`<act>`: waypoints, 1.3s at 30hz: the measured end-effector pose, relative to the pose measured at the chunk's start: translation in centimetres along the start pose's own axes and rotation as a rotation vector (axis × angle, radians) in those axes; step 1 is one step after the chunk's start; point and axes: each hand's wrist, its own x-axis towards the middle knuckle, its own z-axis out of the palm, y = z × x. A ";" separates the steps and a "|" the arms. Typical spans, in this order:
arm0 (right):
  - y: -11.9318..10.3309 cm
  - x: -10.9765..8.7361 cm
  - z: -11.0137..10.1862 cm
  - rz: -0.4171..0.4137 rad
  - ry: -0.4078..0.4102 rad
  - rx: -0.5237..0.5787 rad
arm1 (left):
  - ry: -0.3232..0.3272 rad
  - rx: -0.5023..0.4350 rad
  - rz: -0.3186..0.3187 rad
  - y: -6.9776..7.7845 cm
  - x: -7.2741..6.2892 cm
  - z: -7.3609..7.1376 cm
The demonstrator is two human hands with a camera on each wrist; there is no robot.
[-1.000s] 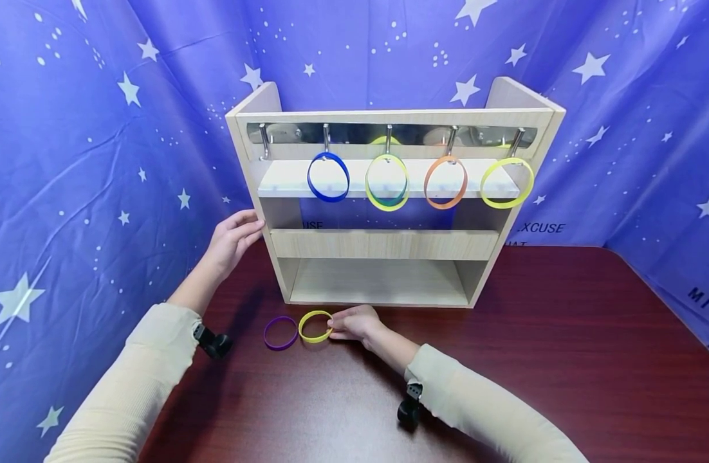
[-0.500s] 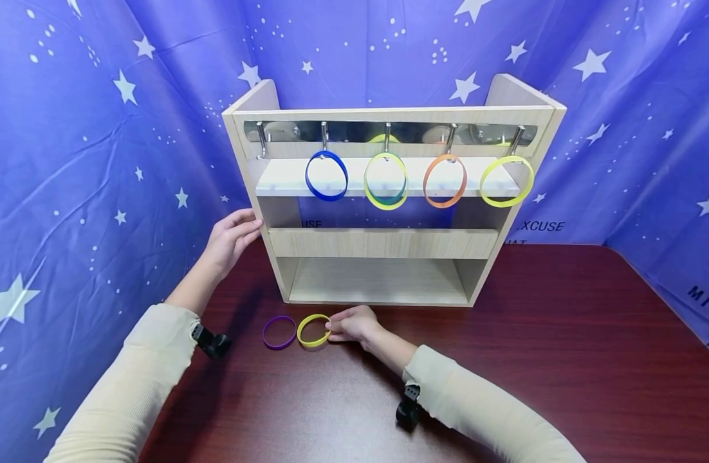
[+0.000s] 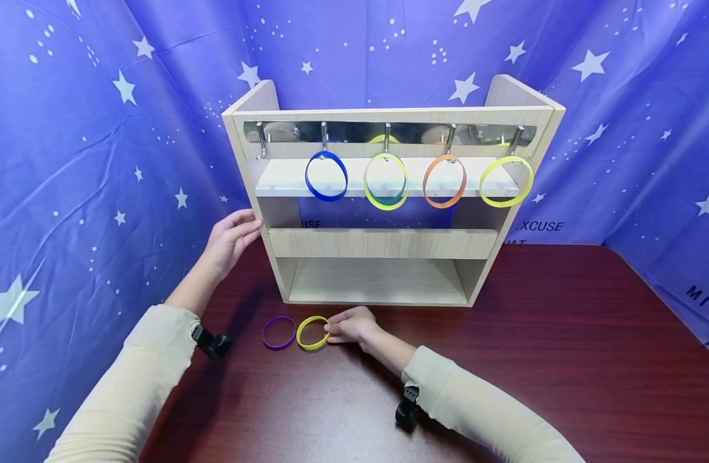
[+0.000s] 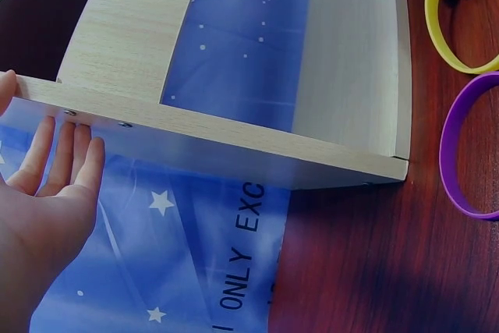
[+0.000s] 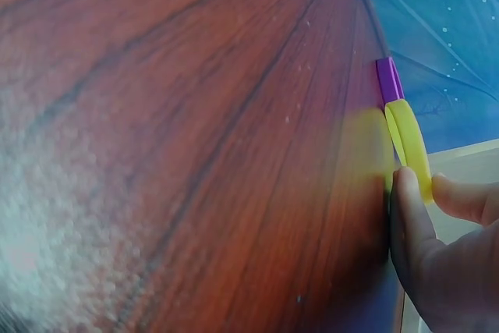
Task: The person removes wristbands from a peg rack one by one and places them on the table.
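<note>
Left of the rack (image 3: 383, 244), the left hand (image 3: 226, 245) rested extended fingers against its side. Before the rack's left end lay a purple band (image 4: 450, 146), then a yellow band (image 5: 413, 139), pinched by the right hand (image 3: 353, 325) and newly shifted slightly away from the rack, suggesting unfinished positioning.

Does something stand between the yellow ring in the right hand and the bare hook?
Nothing visible blocks the way to the bare hook. The purple ring lies beside the yellow ring, the left hand at the rack's side.
</note>
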 end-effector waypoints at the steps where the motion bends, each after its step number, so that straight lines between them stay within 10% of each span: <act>1: 0.0 0.0 0.0 -0.004 0.002 -0.005 | 0.000 0.001 -0.001 0.0 0.0 0.0; 39: -2.2 -2.2 -1.3 -0.117 -0.012 -0.235 | 0.003 0.008 0.000 0.0 -0.1 0.0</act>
